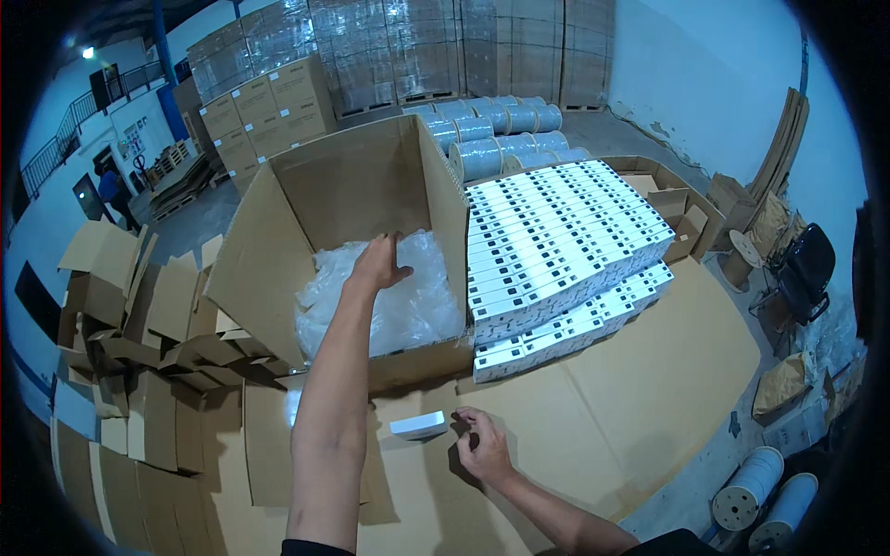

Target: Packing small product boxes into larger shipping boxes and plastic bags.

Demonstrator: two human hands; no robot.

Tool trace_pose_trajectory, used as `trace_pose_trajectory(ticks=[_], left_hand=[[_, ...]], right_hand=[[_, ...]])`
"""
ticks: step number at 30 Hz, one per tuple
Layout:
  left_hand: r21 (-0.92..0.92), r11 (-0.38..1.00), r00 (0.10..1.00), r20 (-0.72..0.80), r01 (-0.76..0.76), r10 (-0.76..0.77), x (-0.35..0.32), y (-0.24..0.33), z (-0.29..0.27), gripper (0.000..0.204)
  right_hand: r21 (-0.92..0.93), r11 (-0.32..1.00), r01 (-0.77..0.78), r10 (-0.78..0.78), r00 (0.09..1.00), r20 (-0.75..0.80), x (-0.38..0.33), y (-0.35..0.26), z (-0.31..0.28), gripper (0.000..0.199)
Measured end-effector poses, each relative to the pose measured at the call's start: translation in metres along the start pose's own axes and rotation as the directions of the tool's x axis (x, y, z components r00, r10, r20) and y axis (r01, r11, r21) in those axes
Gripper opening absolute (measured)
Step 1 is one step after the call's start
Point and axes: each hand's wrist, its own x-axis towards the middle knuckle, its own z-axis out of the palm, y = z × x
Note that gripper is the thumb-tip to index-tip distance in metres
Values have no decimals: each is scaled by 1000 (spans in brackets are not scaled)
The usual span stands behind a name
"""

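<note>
My left hand [378, 263] reaches over a large open cardboard box [252, 243], just above crumpled clear plastic bags [422, 278] heaped inside it. Its thumb stands apart from the fingers, and no bag shows in its grasp. Below the box, a small white carton [418, 425] lies on the cardboard-covered table [593, 408]. Close to the carton's right end is my right hand [484, 452], fingers loosely bent and apart from the thumb, with nothing between them.
Rows of small white boxes [565, 241] are stacked in layers right of the large box. Opened brown cartons [148, 324] pile up at the left. Wrapped spools [501, 139] and stacked cartons [278, 107] stand behind. A black chair [805, 269] is at the right.
</note>
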Motion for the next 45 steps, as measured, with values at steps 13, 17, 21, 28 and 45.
trace_pose_trajectory(ticks=[13,17,21,28,45], left_hand=[[-109,985,989,-44,135,-141,20,-10,-9,17],[-343,909,951,-107,239,-291,-5,4,-31,23],[-480,867,922,-262,132,-286,-27,12,-56,23],[-824,567,873,-284,-10,-397,-110,105,-101,18],[-890,279,853,194,361,-484,-392,160,40,44]], right_hand=[[30,999,11,-14,997,79,5,-1,-6,37],[46,999,-10,5,995,98,2,-2,-6,37],[86,996,-22,13,995,102,5,-3,-6,37],[62,997,-39,39,999,-10,-2,24,5,36],[582,776,-244,102,959,266,-55,-5,-20,28]])
